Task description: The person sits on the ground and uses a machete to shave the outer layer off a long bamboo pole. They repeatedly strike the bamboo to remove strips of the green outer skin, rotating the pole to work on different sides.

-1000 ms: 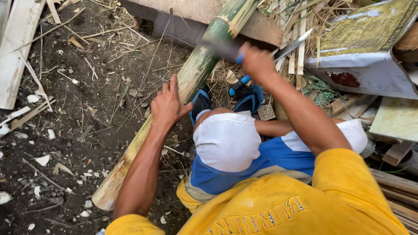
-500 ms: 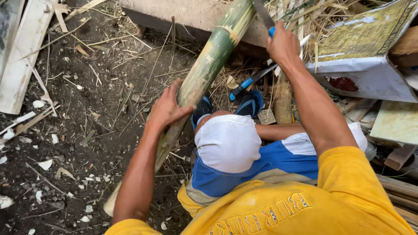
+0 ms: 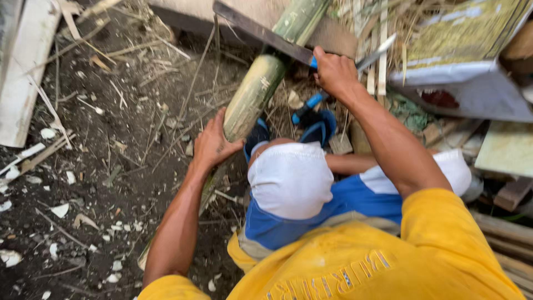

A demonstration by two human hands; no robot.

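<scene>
My left hand (image 3: 214,143) is pressed against the green bamboo pole (image 3: 255,94), palm on its lower flank and fingers curled around it, holding it where it slants from the dirt near my left elbow up toward the concrete slab (image 3: 261,14) at the top of the view. My right hand (image 3: 333,71) is closed in a fist around the blue handle of a long dark blade (image 3: 261,32), and the blade lies across the pole near its upper part, its edge against the green skin; the tip reaches out to the upper left, past the pole. Whether the edge is sunk into the bamboo or only resting on it, I cannot tell. I am crouching: my knees in blue and white shorts (image 3: 311,194) sit between my arms, and my yellow shirt (image 3: 355,255) fills the bottom of the view. Just beyond my knees I see my blue sandals (image 3: 319,126), close beside the pole, and a second tool with a blue grip (image 3: 308,105) lies on the ground just under my right wrist. The dark soil (image 3: 111,183) on the left is littered with dry slivers, pale chips and thin sticks. A white board (image 3: 28,83) lies at the far left edge, well apart from the pole. On my right stands a grey box-like thing with a mossy top (image 3: 461,61), and beneath it flat pieces of wood (image 3: 505,150) are stacked.
</scene>
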